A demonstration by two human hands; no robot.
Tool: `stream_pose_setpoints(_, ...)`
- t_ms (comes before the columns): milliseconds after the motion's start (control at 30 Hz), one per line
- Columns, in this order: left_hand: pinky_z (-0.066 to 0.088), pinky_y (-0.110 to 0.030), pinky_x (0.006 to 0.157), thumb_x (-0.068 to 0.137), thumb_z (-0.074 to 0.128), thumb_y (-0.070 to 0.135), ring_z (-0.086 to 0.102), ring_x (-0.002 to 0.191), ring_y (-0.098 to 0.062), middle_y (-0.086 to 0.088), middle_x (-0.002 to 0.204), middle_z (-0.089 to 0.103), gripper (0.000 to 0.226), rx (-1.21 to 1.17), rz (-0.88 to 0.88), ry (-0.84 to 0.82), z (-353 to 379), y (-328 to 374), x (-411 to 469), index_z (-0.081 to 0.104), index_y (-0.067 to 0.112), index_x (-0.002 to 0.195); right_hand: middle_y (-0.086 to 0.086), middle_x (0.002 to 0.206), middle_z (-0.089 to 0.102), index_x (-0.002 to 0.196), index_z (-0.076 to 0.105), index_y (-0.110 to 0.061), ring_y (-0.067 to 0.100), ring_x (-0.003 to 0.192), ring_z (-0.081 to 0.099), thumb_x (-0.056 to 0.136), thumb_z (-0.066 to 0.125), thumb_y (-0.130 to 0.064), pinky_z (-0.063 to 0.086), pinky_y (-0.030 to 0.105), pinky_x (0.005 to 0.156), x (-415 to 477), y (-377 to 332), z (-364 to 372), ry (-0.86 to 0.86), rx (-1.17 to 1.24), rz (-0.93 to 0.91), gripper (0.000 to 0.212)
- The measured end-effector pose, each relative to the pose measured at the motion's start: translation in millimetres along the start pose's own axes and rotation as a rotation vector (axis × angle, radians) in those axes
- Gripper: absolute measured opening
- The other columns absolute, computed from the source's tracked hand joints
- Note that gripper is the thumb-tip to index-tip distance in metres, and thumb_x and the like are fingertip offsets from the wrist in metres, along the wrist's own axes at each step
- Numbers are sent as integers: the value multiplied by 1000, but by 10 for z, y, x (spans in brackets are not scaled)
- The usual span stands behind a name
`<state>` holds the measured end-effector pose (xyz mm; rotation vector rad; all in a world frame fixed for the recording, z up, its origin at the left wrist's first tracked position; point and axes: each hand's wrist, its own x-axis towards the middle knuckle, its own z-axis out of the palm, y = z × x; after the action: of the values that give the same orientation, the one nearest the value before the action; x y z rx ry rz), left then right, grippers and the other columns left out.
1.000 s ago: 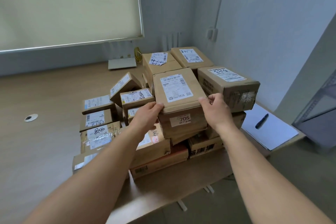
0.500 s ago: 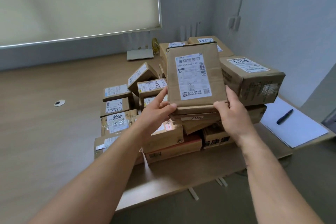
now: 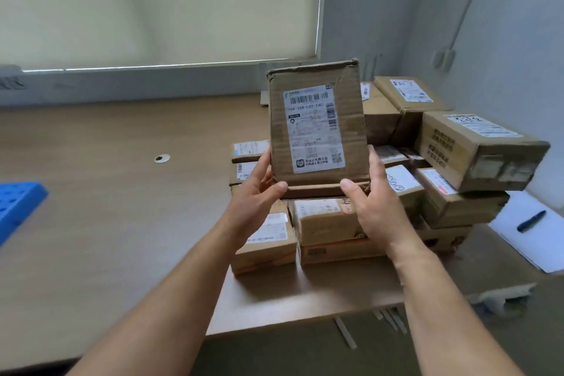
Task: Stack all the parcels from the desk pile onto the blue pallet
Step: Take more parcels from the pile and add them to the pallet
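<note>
A pale wooden desk (image 3: 122,223) fills a plain room with grey walls. Its near edge sits above a dark floor, where a few thin white strips (image 3: 345,331) lie.

Two bare forearms reach in from the near side. The left hand (image 3: 256,195) and the right hand (image 3: 372,204) hold one brown cardboard parcel (image 3: 317,128) between them. Each grip is clamped on it: thumbs press the lower front edge and fingers wrap the sides. The parcel stands upright in the air, its white shipping label with barcodes facing the person.

Just behind and below it, on the right part of the desk, sits the pile of parcels (image 3: 332,223). They are brown boxes with white labels, stacked unevenly in several layers. A large box (image 3: 476,149) rests on top at the right, overhanging the boxes beneath it.

To the right of the pile lies a white sheet of paper (image 3: 525,247) with a dark pen (image 3: 531,221) on it.

At the left edge of the view a corner of the blue pallet (image 3: 18,201) shows, dotted with holes and well apart from the held parcel and the pile.

Farther back, a small round metal grommet (image 3: 162,158) is set into the desk. Beyond the far edge, a cream roller blind (image 3: 152,3) covers the window, and a wall socket (image 3: 444,59) is fixed to the right wall.
</note>
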<state>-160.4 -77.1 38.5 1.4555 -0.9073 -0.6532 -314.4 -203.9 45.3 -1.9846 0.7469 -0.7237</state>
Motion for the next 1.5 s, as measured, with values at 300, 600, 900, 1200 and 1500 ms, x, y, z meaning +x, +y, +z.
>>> stream_pose_setpoints(300, 44, -6, 83, 95, 40, -5, 53, 109, 7, 5, 135, 50, 69, -11, -6, 128, -1034, -14, -631, 11, 27, 149, -4, 149, 36, 151, 12, -23, 10, 135, 34, 94, 53, -23, 28, 33, 113, -208, -592, 1018, -55, -11, -81, 71)
stream_pose_setpoints(600, 43, -9, 89, 95, 41, -4, 52, 116, 2, 10, 131, 53, 68, 2, -8, 262, -2089, -146, -1328, 15, 28, 149, -1, 147, 37, 151, 13, -21, 13, 134, 35, 95, 52, -21, 27, 23, 105, -563, -1205, 2035, -148, -63, -168, 69)
stream_pose_setpoints(900, 36, -16, 104, 96, 42, 0, 45, 125, 0, 9, 142, 45, 68, 25, -28, 393, -3052, -234, -2064, 14, 32, 149, -7, 143, 37, 151, 14, -23, 7, 131, 34, 95, 52, -27, 25, 22, 106, -892, -1679, 3075, -245, -43, -258, 68)
stream_pose_setpoints(1200, 30, -28, 112, 97, 45, 10, 37, 133, -6, 9, 146, 39, 64, 97, -108, 569, -3777, -414, -2609, 17, 33, 149, 0, 139, 49, 151, 16, -25, 15, 122, 48, 94, 54, -25, 38, 32, 101, -991, -1952, 3948, -386, -30, -316, 69)
stream_pose_setpoints(1500, 23, -42, 116, 88, 51, 29, 32, 137, -11, 8, 150, 35, 70, 167, -241, 731, -4855, -645, -2936, 17, 38, 149, -2, 143, 45, 150, 18, -25, 16, 127, 46, 92, 57, -24, 36, 26, 101, -921, -2275, 5211, -491, 70, -320, 70)
